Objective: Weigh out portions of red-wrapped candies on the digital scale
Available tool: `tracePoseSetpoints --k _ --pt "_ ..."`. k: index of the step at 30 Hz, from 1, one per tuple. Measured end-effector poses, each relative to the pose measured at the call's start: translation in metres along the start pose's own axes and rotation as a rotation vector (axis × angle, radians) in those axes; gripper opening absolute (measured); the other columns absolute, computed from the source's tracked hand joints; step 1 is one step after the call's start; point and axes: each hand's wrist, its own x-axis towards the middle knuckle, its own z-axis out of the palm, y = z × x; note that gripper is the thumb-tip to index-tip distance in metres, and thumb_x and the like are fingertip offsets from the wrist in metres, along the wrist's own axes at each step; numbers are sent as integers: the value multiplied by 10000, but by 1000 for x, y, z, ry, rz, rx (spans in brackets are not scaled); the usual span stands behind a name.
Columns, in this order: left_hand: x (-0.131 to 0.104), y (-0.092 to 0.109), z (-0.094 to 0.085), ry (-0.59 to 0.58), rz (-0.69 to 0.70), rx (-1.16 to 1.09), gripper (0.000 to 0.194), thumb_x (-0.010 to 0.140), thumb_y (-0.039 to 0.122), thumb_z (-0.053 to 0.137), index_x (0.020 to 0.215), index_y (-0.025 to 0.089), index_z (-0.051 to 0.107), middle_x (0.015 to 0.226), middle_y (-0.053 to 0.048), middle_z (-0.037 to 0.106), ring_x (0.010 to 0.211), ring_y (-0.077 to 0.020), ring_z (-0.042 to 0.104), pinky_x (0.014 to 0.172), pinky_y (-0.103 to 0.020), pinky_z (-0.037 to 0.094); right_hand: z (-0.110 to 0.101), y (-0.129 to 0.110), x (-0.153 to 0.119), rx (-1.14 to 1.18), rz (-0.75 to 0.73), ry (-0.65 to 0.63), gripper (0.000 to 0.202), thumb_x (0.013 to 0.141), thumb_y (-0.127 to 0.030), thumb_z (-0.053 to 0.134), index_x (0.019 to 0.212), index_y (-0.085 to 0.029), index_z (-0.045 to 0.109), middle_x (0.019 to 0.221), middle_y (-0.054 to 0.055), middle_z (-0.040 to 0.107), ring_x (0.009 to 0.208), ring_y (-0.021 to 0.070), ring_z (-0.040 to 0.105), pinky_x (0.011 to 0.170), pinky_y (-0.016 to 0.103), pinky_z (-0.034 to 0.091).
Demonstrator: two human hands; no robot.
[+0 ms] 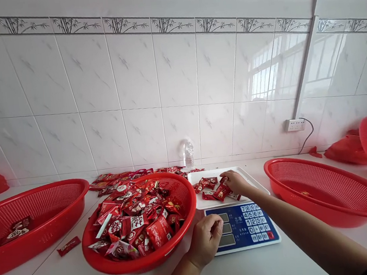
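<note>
A digital scale [244, 226] with a blue keypad panel stands on the counter, and a white tray [252, 178] forms its top. Several small red snack packets [207, 182] lie on that tray. My right hand [235, 182] reaches over the tray, its fingers pinched on a red packet [222, 190] among the others. Curled into a loose fist, my left hand [206, 238] rests by the left edge of the keypad, with nothing visible in it. Just left of it sits a red oval basket [176, 187] heaped with mixed red packets [136, 219].
Another red basket [55, 215] at far left holds a few packets. A third red basket [340, 214] stands right of the scale. One loose packet [69, 246] lies on the counter; more packets [115, 177] and a clear bottle [189, 155] are near the wall. Red bags [347, 151] lie far right.
</note>
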Motion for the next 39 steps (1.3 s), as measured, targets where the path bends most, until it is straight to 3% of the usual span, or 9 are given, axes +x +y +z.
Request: tracePoseSetpoints --k 3,8,14,18,21,23,29,34,39 --pt "0 0 0 2 -1 -8 179 932 230 431 831 180 570 722 -1 578 654 -117 512 625 -198 416 -4 -1 0 43 22 67 344 855 -145 427 1087 -191 677 1179 82 631 1058 201 593 882 281 439" --pt "0 1 0 0 -3 -8 188 937 245 427 828 176 563 722 0 572 656 -118 507 630 -202 415 -4 -8 4 113 34 140 370 852 -170 390 1085 -204 676 1153 72 647 1004 199 618 832 290 460" --pt "1 3 -1 11 -14 -6 204 942 260 422 823 177 565 707 -2 570 648 -123 510 619 -209 415 -3 -18 6 159 -4 51 404 911 -302 387 1260 -217 572 1209 65 635 1076 204 600 883 321 464" --pt "0 2 -1 14 -13 6 186 932 240 438 817 179 571 726 -8 589 662 -126 525 629 -210 421 0 -27 -6 118 -94 -95 554 899 -534 428 1371 -246 468 1408 73 477 1313 236 403 1028 377 363" --pt "0 2 -1 19 -14 11 179 927 234 446 822 179 580 732 -11 596 665 -128 532 632 -211 427 6 -34 -12 59 -144 -221 671 849 -657 437 1431 -332 362 1514 55 320 1413 298 195 1075 519 247" --pt "0 2 -2 27 -16 13 182 928 238 445 823 178 581 730 -14 598 666 -130 534 637 -214 431 9 -38 -13 26 -169 -278 704 831 -704 414 1445 -376 310 1542 38 257 1421 326 142 1063 587 202" --pt "0 2 -1 14 -27 22 197 938 259 432 837 180 583 737 -18 603 674 -134 538 643 -218 436 15 -44 -6 -27 -230 -235 625 846 -658 448 1381 -335 437 1413 60 450 1297 277 377 1030 451 297" --pt "1 2 -2 8 -24 33 222 942 285 420 818 184 574 719 -16 591 666 -136 531 634 -222 435 18 -39 -5 -61 -189 -65 490 860 -610 473 1136 -237 634 1159 87 594 1076 251 536 895 350 387" --pt "1 2 -2 20 -32 20 226 938 291 432 821 183 592 718 -19 600 653 -134 530 608 -214 432 12 -31 -1 -80 -164 56 372 926 -504 428 907 -226 675 930 51 645 833 186 603 716 274 403"
